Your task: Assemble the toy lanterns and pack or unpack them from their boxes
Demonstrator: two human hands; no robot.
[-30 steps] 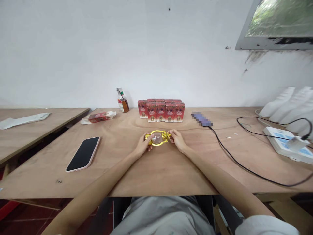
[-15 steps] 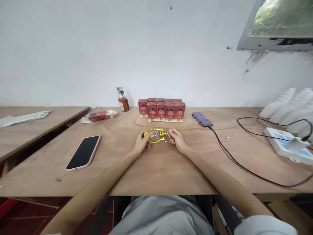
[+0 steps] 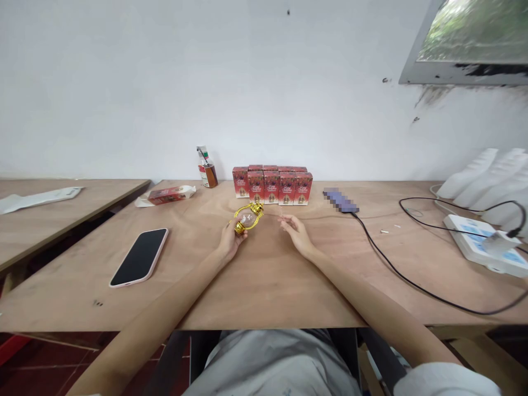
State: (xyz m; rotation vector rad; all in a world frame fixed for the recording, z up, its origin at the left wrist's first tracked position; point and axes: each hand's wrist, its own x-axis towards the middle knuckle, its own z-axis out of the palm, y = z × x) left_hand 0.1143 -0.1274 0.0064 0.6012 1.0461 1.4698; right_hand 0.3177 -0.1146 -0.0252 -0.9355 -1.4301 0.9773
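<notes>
Side counter (image 3: pixel 103 192): at your far left, bearing a flat white packet (image 3: pixel 41 199).
Smartphone (image 3: pixel 140 257): screen dark, in a pale pink case, lying on the main counter (image 3: pixel 264 291) to the left of your arms.
Lying carton (image 3: pixel 167 195): red, on its side with white paper about it, beyond the smartphone.
Bottle (image 3: pixel 207 168): upright near the wall (image 3: pixel 165 82), amber liquid in its lower part, a label on its front.
Left hand (image 3: pixel 231 240): your fingers pinch one gold end of the lantern.
Lantern (image 3: pixel 248 220): a small gold-framed one with a clear round globe, in your left hand over the counter; it tilts, its other end pointing away and to the right, just in front of the cartons.
Red cartons (image 3: pixel 272 188): standing upright in a close group near the wall, white lettering and a gold picture on their fronts.
Right hand (image 3: pixel 299 235): apart from the lantern, fingers bent, tips near one another; you cannot tell whether they pinch something thin.
Purple slab (image 3: pixel 340 201): phone-shaped, pixelated, lying flat, with a black cable (image 3: pixel 396 269) running from its near end.
Power strip (image 3: pixel 470 234): white, at your far right, a white plug block (image 3: pixel 497 242) seated in it.
White bottles (image 3: pixel 503 181): leaning together behind the power strip.
Window (image 3: pixel 474 33): upper right, greenery visible through it.
</notes>
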